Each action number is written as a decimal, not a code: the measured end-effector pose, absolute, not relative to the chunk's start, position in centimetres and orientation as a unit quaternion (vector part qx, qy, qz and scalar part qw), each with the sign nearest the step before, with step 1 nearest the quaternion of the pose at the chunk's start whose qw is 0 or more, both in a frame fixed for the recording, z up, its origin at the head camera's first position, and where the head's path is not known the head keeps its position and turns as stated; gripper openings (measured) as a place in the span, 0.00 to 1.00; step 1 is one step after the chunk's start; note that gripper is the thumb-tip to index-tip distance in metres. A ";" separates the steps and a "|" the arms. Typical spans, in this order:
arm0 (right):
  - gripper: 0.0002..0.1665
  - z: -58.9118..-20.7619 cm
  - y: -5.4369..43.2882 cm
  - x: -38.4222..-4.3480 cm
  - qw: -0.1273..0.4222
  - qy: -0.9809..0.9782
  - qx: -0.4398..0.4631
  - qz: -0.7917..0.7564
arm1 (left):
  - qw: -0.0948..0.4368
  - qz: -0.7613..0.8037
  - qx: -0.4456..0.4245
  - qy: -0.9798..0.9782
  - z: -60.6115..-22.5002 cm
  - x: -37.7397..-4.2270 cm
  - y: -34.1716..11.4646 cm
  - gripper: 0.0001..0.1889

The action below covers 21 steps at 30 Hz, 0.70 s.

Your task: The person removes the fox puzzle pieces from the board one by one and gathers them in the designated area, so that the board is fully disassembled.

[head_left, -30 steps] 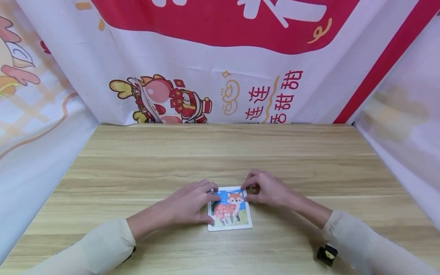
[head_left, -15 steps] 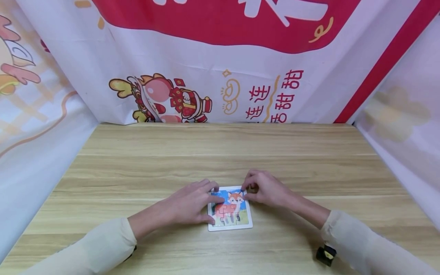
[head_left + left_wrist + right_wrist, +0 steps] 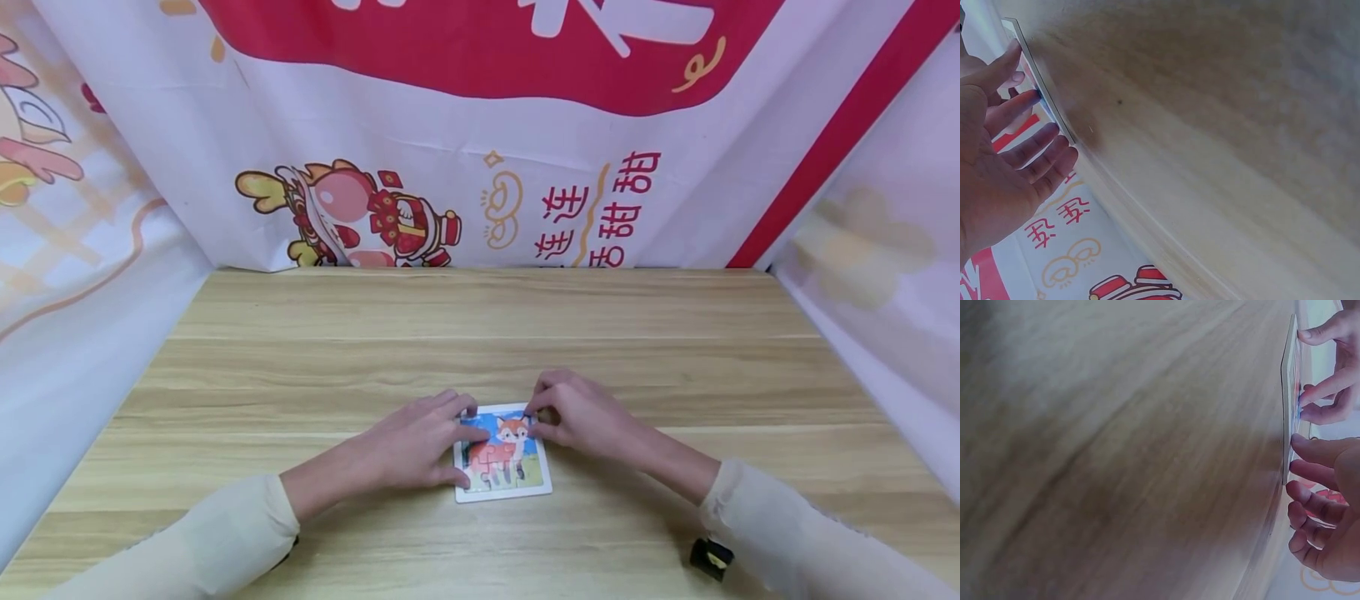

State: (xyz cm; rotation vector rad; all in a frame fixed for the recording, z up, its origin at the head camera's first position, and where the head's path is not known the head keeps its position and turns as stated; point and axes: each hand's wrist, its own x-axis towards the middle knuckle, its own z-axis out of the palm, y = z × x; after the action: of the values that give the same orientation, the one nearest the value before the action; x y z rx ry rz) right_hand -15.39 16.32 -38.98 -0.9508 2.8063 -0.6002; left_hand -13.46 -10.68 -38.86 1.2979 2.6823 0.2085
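Observation:
A small square jigsaw puzzle [image 3: 504, 458] with a white border shows an orange fox on blue and green. It lies flat on the wooden table. My left hand [image 3: 420, 442] spans its left side, index finger on the picture, thumb at the lower left and another finger by the top edge. At the upper right corner, my right hand [image 3: 581, 417] pinches the puzzle between thumb and bent index finger. The right wrist view has the right thumb [image 3: 1319, 449] on the puzzle's face; the other fingers curl loosely beyond its edge. Whether a loose piece sits between them is hidden.
The wooden table [image 3: 480, 333] runs back to a white and red printed cloth [image 3: 450, 125]. More printed cloth hangs at the left [image 3: 67, 192] and right. A small black device [image 3: 711, 557] is at the right sleeve cuff.
My left index finger has straightened further onto the picture. The right thumb has slid slightly left over the puzzle's right edge. The puzzle has barely shifted.

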 end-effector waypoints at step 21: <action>0.17 -39.8 16.4 -15.9 0.124 0.908 -0.287 -0.278 | 0.080 0.063 0.438 0.893 -38.7 -13.4 -10.4 0.33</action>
State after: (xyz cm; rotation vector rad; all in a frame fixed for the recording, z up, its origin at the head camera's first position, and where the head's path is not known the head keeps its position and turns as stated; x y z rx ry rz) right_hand -15.87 16.41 -39.85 -0.8374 2.6477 -0.8098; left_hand -13.43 -10.43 -38.68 1.3113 2.6711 0.1881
